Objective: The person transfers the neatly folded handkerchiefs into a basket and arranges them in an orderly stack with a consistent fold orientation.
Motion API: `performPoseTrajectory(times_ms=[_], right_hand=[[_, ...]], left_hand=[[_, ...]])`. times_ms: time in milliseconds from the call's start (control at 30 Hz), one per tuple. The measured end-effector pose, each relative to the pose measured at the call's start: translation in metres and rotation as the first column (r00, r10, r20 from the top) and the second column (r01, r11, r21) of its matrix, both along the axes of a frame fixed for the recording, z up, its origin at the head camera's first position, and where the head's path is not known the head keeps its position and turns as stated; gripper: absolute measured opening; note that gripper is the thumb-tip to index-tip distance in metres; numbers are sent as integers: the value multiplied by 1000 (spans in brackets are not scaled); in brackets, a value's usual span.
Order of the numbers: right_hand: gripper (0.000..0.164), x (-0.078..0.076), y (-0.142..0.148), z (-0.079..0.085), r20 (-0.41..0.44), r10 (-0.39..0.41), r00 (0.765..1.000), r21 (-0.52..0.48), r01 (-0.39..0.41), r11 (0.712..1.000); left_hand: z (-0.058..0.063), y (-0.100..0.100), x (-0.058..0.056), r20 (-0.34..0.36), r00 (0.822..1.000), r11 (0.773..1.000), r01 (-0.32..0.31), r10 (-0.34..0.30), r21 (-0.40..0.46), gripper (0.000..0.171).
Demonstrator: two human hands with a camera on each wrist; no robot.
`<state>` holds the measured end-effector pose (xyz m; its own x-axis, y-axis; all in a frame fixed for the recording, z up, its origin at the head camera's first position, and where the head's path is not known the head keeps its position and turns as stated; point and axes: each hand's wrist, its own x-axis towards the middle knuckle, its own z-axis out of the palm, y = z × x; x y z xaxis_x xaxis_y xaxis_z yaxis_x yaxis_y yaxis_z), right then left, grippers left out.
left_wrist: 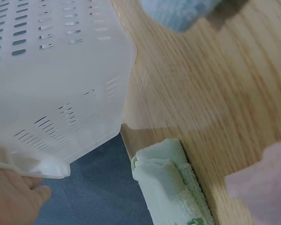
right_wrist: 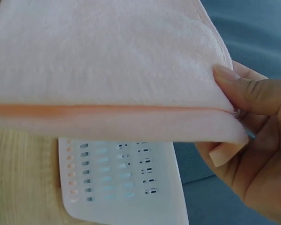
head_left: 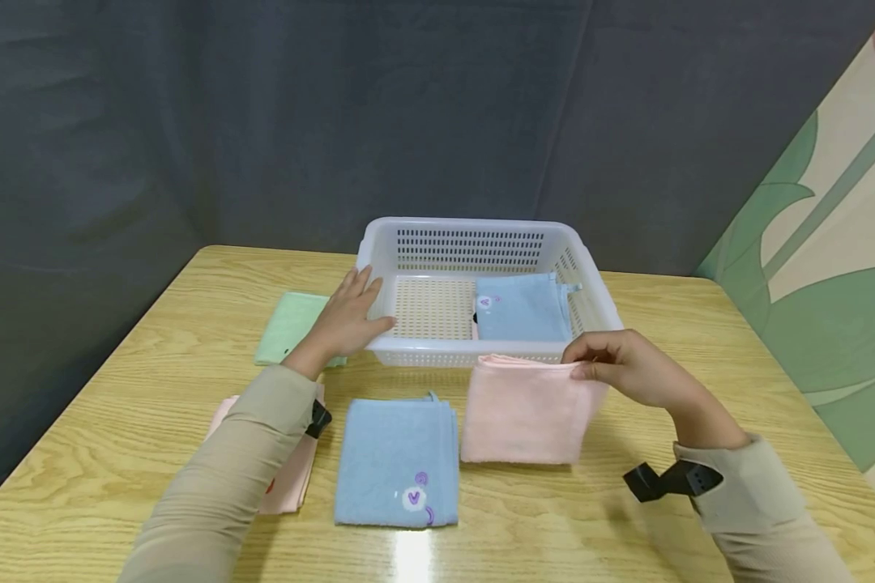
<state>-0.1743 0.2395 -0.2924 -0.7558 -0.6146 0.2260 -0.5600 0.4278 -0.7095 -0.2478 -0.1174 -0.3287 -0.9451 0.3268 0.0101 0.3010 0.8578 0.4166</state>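
Observation:
My right hand pinches a folded pink towel by its upper right corner, thumb against the cloth in the right wrist view. The towel hangs in front of the white plastic basket. My left hand rests on the basket's front left corner with fingers spread over the rim. Inside the basket, on the right, lies a folded blue towel with a small embroidered face. Another folded blue towel lies flat on the table between my arms.
A folded green towel lies left of the basket, partly behind my left hand. A second pink towel lies under my left forearm, mostly covered by it. The wooden table ends at a dark curtain.

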Motion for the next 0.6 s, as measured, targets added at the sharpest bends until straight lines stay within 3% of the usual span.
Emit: performPoseTrajectory(times_ms=[300, 600], right_hand=[[11, -1, -2, 13, -39, -56, 998, 21, 56, 998], [12, -5, -2, 26, -88, -62, 994, 31, 65, 997]], left_hand=[[1, 0, 1, -10, 1000, 1000, 7, -7, -7, 70], [0, 0, 0, -4, 1000, 1000, 5, -5, -5, 69]])
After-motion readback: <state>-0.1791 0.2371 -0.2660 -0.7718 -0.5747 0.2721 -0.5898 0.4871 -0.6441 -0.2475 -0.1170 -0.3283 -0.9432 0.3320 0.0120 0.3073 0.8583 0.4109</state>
